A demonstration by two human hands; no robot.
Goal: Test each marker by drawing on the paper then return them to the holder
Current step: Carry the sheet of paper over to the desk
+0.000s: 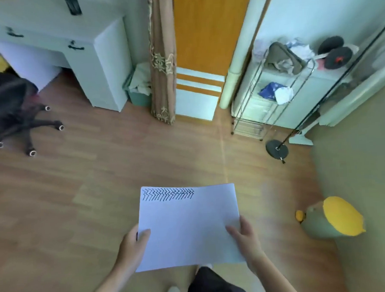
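A white sheet of paper [189,227] is held flat in front of me above the wooden floor. A band of black zigzag marker strokes [168,194] runs along its far left edge. My left hand [134,246] grips the sheet's near left side, thumb on top. My right hand [244,235] grips the near right side, thumb on top as well. No markers and no holder are in view.
A black office chair [9,107] stands at the left by a white desk [73,51]. A wire rack [272,95] and a lamp stand base [277,150] are at the right. A green and yellow plush [331,217] lies near the right.
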